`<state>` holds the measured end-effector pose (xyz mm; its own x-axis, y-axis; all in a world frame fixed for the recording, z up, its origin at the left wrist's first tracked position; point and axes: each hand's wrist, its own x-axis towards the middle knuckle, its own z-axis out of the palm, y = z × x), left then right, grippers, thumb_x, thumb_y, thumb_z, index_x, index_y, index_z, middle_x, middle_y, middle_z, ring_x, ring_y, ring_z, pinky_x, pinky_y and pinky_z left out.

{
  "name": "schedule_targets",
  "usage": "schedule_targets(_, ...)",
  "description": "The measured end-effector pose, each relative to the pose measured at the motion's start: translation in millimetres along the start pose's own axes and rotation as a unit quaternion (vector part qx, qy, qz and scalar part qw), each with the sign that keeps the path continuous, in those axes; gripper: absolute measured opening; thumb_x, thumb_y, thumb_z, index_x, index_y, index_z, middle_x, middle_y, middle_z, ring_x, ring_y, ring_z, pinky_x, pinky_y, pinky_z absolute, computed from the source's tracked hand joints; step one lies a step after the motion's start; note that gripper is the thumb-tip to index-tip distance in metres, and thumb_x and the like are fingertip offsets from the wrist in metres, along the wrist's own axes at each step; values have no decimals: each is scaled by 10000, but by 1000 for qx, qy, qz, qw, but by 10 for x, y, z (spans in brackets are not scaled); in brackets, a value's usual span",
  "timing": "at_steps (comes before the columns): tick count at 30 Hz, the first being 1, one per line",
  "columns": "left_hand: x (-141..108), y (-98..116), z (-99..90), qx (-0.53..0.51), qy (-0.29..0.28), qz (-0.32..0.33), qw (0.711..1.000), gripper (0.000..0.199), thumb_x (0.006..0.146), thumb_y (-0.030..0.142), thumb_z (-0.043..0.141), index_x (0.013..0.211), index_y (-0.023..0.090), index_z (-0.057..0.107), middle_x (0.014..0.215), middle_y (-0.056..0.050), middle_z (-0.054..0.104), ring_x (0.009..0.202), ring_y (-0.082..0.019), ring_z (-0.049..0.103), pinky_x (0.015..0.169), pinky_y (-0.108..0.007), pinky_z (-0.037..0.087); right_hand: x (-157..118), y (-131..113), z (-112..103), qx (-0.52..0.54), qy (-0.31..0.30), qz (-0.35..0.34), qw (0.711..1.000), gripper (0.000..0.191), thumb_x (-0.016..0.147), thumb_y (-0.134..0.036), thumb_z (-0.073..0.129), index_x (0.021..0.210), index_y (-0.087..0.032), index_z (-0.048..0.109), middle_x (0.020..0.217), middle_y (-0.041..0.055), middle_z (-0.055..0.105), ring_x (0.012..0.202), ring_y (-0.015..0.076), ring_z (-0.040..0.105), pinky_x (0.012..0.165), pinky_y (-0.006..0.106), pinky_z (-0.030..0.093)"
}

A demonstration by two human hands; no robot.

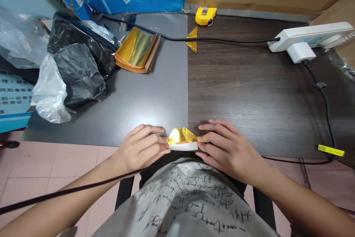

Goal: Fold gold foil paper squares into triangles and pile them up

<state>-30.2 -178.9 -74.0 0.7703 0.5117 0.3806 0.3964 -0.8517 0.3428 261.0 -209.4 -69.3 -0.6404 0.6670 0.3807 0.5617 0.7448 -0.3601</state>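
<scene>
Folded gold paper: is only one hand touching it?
No, the left hand and right hand both hold the folded gold paper, one from each side.

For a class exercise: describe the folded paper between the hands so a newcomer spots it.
At the grey-and-brown desk's near edge, the left hand and right hand pinch a folded gold-foil paper. Unlike the gold sheets behind, it shows a white strip.

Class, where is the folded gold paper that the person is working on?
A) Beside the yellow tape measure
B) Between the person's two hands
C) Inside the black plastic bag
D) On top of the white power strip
B. The folded gold paper is held between the fingertips of the left hand and the right hand.
</scene>
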Motion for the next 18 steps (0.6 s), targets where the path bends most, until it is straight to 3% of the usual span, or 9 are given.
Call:
schedule_targets(3, 73, -7, -31, -33, -10, -81, 996, 16, 954, 254, 659, 956, 239, 665, 941, 5, 735, 991, -181, 642, 839, -353, 511, 22, 14, 3, 26, 8, 25, 999, 76, 940, -252, 693, 919, -181, 706, 902, 22, 745, 1094, 264, 670, 1052, 509, 509)
schedule_targets(5, 105, 3, -49, -18, -12, -111, 994, 81, 967, 272, 628, 913, 239, 678, 882, -8, 699, 901, -182, 593, 790, -357, 457, 22, 17, 14, 26, 18, 39, 999, 62, 933, -244, 702, 910, -187, 706, 914, 17, 747, 1114, 270, 659, 1069, 528, 487)
schedule_targets(9, 109, 33, -51, 5, -11, -135, 991, 120, 976, 268, 600, 905, 237, 691, 820, -5, 656, 808, -176, 507, 722, -347, 338, 12, 3, 59, 18, 41, 59, 997, 23, 924, -221, 714, 915, -201, 718, 930, 0, 752, 1144, 266, 651, 1112, 541, 445)
schedule_targets(18, 80, 86, -31, 12, -5, -184, 983, 131, 977, 274, 610, 881, 214, 677, 813, 0, 621, 802, -181, 453, 740, -340, 279, 51, -80, 181, 12, 99, 151, 984, 59, 913, -181, 699, 856, -197, 700, 905, 29, 717, 1107, 271, 656, 1089, 581, 448)
